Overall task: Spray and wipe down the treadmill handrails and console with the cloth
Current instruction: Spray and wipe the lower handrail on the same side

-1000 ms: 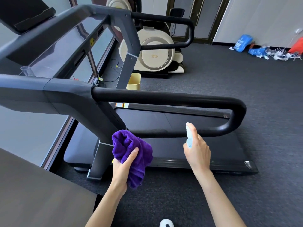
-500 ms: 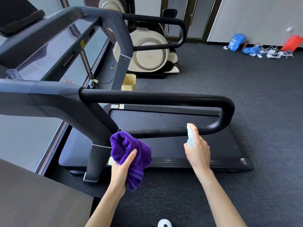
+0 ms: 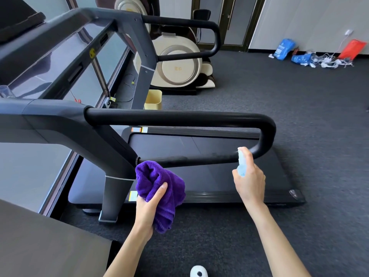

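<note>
A cream massage chair (image 3: 175, 64) and yellow bin (image 3: 153, 99) are seen beyond the fingers; blue bags (image 3: 284, 48) far right.

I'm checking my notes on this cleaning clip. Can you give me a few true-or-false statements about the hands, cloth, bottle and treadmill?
1. The left hand grips a purple cloth. True.
2. The right hand is empty. False: it holds a pale blue spray bottle.
3. The cloth is pressed on the upper bar of the near handrail. False: it is held low, by the lower bar's inner end.
4. The bottle's top is near the handrail's lower bar. True.
5. A yellow bin stands on the carpet beyond the treadmill. True.
</note>
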`<state>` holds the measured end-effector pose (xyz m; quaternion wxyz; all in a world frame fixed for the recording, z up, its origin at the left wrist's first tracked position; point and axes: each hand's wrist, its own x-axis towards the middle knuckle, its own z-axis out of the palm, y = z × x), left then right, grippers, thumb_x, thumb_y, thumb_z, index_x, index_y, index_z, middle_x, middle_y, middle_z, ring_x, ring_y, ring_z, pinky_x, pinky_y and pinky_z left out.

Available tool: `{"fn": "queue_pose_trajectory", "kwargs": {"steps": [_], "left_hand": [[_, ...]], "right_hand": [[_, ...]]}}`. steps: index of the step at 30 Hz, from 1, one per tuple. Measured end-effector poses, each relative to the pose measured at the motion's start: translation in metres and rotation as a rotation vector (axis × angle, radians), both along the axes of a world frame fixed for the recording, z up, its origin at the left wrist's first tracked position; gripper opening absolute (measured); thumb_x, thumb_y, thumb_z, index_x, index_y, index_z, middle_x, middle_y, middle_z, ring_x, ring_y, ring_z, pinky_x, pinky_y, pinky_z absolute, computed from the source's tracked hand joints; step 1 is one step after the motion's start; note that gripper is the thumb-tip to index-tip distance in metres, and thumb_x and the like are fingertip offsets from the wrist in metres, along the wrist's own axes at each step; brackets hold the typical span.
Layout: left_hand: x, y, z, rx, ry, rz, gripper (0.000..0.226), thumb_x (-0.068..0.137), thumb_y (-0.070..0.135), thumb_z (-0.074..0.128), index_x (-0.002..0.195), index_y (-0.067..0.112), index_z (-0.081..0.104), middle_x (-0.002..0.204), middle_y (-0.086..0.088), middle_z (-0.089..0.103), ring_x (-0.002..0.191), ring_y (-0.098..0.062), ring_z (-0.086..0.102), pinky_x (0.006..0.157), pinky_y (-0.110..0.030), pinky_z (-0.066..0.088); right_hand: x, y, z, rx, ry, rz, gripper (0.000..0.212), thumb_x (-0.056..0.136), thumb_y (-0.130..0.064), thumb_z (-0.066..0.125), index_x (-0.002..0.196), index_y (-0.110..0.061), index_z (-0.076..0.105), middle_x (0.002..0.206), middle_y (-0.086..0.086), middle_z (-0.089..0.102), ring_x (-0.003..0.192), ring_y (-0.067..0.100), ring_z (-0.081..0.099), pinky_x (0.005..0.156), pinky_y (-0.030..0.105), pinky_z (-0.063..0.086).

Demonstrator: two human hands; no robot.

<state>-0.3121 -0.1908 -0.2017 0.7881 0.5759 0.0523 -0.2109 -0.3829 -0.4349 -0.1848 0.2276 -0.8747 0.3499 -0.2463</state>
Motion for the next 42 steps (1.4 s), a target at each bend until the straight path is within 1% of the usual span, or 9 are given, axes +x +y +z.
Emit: {"fn": "queue_pose_trajectory", "kwargs": {"steps": [7,11,16,22,29,32,35,39,42], "left_hand": [[-0.004,-0.008,0.001,-0.004,-0.020,-0.006,0.032,0.068,0.028,0.076,0.099,0.024,0.070,0.101,-0.004,0.075,0.098,-0.020,0.070,0.088,-0.039,0.053],[-0.006,-0.013,-0.001,0.008,-0.061,-0.041,0.025,0.067,0.032,0.076,0.090,0.041,0.074,0.099,0.003,0.075,0.095,-0.014,0.071,0.079,-0.031,0.056],[-0.011,-0.013,-0.008,0.030,-0.085,-0.044,0.023,0.068,0.032,0.076,0.089,0.042,0.073,0.099,0.003,0.075,0.095,-0.015,0.071,0.074,-0.027,0.057],[-0.008,-0.001,-0.009,0.020,-0.078,0.055,0.049,0.072,0.036,0.073,0.118,0.028,0.061,0.115,-0.005,0.070,0.109,-0.024,0.066,0.096,-0.046,0.051],[0.034,0.010,0.014,0.057,-0.262,0.106,0.031,0.072,0.037,0.079,0.100,0.045,0.069,0.103,0.007,0.074,0.100,-0.013,0.069,0.085,-0.033,0.056],[0.069,0.008,0.024,0.241,-0.459,0.085,0.049,0.064,0.049,0.077,0.108,0.033,0.062,0.100,0.012,0.072,0.096,-0.004,0.067,0.083,-0.025,0.051],[0.101,0.003,0.023,0.456,-0.672,-0.042,0.053,0.065,0.048,0.079,0.111,0.047,0.053,0.102,0.023,0.066,0.093,0.004,0.063,0.080,-0.011,0.048],[0.135,-0.001,-0.002,0.733,-0.829,-0.329,0.062,0.074,0.048,0.079,0.127,0.026,0.057,0.124,0.008,0.062,0.114,-0.010,0.057,0.099,-0.036,0.047],[0.145,-0.007,-0.018,0.977,-0.881,-0.512,0.092,0.064,0.081,0.060,0.136,0.024,0.053,0.141,0.007,0.050,0.129,-0.013,0.045,0.108,-0.028,0.036]], "right_hand": [[-0.024,-0.022,0.001,-0.063,0.007,-0.120,0.069,0.082,0.001,0.055,0.135,-0.038,0.035,0.086,0.013,0.063,0.066,0.038,0.054,0.056,0.035,0.034],[-0.034,-0.038,0.002,-0.034,-0.056,-0.155,0.067,0.081,0.002,0.057,0.137,-0.031,0.040,0.093,0.018,0.067,0.075,0.043,0.059,0.060,0.036,0.033],[-0.032,-0.037,0.003,-0.017,-0.158,-0.104,0.069,0.078,0.005,0.061,0.138,-0.025,0.044,0.109,0.012,0.069,0.084,0.042,0.062,0.065,0.036,0.039],[-0.022,-0.026,-0.003,0.056,-0.142,0.031,0.069,0.080,0.003,0.060,0.135,-0.035,0.042,0.095,0.006,0.068,0.078,0.036,0.059,0.064,0.035,0.044],[-0.002,-0.014,-0.002,0.048,-0.186,0.144,0.069,0.079,0.006,0.062,0.136,-0.030,0.046,0.114,0.001,0.069,0.093,0.033,0.064,0.074,0.038,0.050],[0.002,-0.012,-0.001,-0.010,-0.214,0.181,0.073,0.078,0.007,0.066,0.136,-0.032,0.045,0.125,-0.006,0.065,0.100,0.022,0.062,0.077,0.031,0.047],[0.001,-0.012,-0.002,-0.023,-0.213,0.213,0.074,0.077,0.008,0.068,0.136,-0.030,0.046,0.125,-0.004,0.066,0.099,0.023,0.065,0.075,0.027,0.047],[-0.005,-0.012,-0.007,-0.027,-0.181,0.216,0.076,0.077,0.007,0.069,0.136,-0.032,0.044,0.124,-0.004,0.067,0.100,0.025,0.067,0.074,0.028,0.049],[-0.010,-0.012,-0.012,-0.022,-0.162,0.215,0.076,0.076,0.008,0.070,0.136,-0.032,0.045,0.122,-0.003,0.068,0.098,0.026,0.069,0.074,0.031,0.052]]}}
